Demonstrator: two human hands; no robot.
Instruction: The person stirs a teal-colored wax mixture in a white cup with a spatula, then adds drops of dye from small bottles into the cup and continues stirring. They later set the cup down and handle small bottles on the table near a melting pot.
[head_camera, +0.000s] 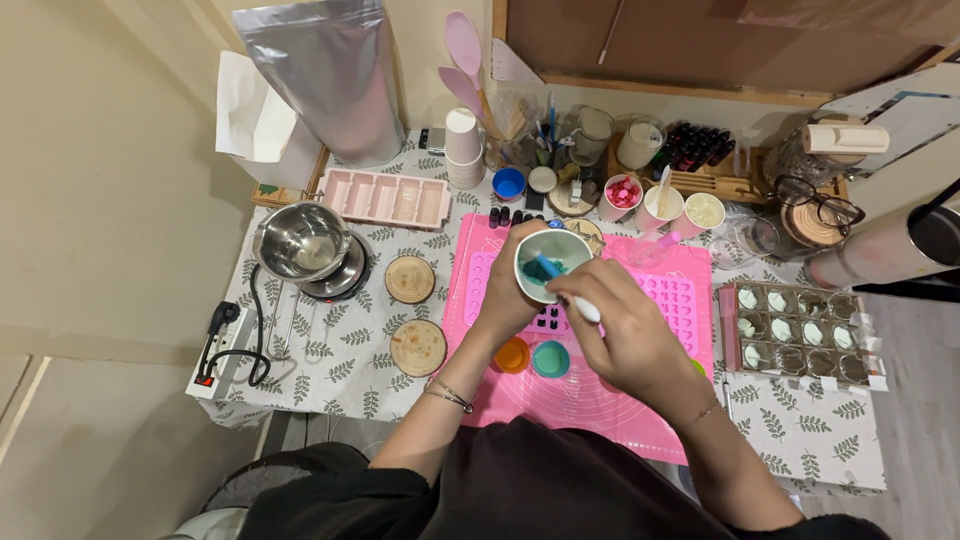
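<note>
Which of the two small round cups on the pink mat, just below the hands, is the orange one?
The left one, beside the left hand's wrist. The cup to its right is teal, below the right hand.

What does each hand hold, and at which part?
Left hand grips the small white paper cup around its side. Right hand pinches the thin white stirring stick near its upper end, blue tip inside the cup.

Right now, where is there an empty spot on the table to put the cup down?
The bare near part of the pink mat, below the orange cup and teal cup, is free. So is the leafy cloth between the power strip and the wooden coasters. The back row by the paper cups and bottles is crowded.
</note>
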